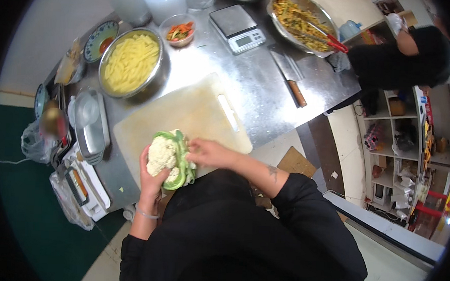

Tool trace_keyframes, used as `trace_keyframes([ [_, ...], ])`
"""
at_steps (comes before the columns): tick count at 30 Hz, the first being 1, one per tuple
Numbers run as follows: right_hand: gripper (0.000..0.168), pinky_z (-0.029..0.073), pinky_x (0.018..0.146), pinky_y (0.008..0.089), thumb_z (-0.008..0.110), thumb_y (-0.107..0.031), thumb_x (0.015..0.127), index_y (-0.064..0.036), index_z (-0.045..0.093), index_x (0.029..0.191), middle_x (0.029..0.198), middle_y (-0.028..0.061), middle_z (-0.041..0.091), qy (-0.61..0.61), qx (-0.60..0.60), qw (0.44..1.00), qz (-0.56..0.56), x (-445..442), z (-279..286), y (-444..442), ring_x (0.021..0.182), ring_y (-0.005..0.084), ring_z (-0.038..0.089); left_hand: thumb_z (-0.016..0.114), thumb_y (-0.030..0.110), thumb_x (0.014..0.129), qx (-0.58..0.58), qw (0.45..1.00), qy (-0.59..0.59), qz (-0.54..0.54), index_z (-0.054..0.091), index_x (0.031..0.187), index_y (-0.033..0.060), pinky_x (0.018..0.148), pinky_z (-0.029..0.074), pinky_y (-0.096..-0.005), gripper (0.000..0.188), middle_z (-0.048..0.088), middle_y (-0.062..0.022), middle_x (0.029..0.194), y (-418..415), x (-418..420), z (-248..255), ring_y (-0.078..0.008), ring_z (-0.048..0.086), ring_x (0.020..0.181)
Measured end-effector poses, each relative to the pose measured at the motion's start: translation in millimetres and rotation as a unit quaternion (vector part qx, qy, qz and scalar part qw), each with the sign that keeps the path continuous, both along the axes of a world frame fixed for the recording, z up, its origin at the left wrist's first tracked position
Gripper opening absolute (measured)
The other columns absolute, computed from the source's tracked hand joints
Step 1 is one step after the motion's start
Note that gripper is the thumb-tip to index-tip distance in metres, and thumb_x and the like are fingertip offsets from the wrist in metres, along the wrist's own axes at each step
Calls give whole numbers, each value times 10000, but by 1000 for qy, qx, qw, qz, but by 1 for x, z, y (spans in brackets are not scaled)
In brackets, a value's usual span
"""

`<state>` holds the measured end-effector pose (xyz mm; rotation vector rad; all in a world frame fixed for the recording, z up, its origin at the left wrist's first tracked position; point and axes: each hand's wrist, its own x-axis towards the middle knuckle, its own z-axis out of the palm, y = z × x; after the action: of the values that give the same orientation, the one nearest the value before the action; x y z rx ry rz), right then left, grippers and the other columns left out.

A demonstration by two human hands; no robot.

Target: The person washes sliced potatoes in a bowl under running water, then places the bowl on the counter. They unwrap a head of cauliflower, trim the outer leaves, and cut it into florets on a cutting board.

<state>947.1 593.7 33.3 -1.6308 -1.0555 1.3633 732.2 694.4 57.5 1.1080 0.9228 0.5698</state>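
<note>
A head of cauliflower [162, 156] with green leaves along its right side is held near the front edge of the white cutting board [173, 107]. My left hand [152, 176] grips it from the left and below, the thumb resting across the florets. At the leafy side, the bent fingers of my right hand [209, 153] pinch a green cauliflower leaf [182, 157]; the fingertips are slightly blurred. Farther right on the steel table [198, 68] lies a cleaver [287, 73], its wooden handle towards me.
Behind the board stand a metal bowl of cut potato strips [131, 65], a plastic tub of chopped vegetables [180, 31] and a kitchen scale [238, 28]. A bowl of mixed food [301, 24] holds red-handled tongs [333, 42]. Left are clear containers [90, 122] and a grater [76, 186]. Another person [401, 58] stands right.
</note>
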Motion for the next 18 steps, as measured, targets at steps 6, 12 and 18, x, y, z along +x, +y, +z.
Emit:
trace_keyframes([
  [6,652,452,943,422,734,-301,806,-10,462,1321,1174,207,588,-480,-119,800,-339,232,-42,-75,1096,350,570,652,-43,770,5,998,12,69,323,1427,90,1033,418,-380,746,467,-123,1352,-6,9,16,-258,494,1234],
  [12,586,486,855,462,693,-176,813,-101,458,1345,1072,238,573,-571,-169,761,-257,272,-93,-112,988,426,581,687,4,836,-14,992,7,122,283,1433,83,991,459,-370,725,478,-142,1321,-2,11,1,-250,511,1195],
  [18,419,500,853,435,547,-47,894,-2,492,1307,1105,231,612,-450,82,832,-313,159,-53,-154,983,354,616,695,43,859,-71,988,-28,131,224,1451,98,977,473,-365,758,465,-147,1329,-9,10,10,-238,504,1201],
])
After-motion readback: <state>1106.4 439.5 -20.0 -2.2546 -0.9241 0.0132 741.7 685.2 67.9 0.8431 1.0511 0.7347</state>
